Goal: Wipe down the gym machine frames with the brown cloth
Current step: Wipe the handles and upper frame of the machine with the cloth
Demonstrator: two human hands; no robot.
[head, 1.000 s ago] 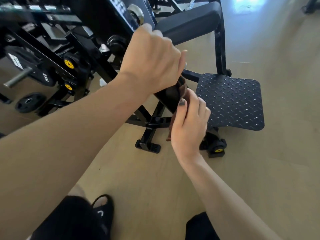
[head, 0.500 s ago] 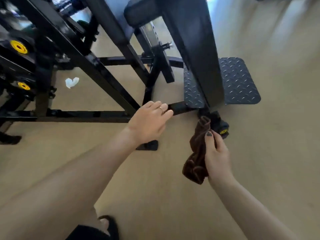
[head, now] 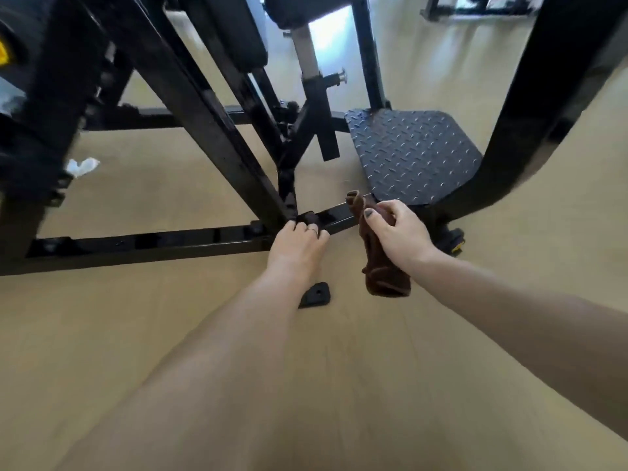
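Left hand (head: pixel 299 244) fingers curled onto low black frame bar (head: pixel 190 241); right hand (head: pixel 397 234) clutching brown cloth (head: pixel 382 278) beside footplate (head: pixel 414 151). No legible writing.

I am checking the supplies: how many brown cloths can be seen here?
1. The brown cloth hangs from the right hand, just right of the low black frame bar. Others may be hidden behind the machine.

No readable text, labels or numbers on anything in view
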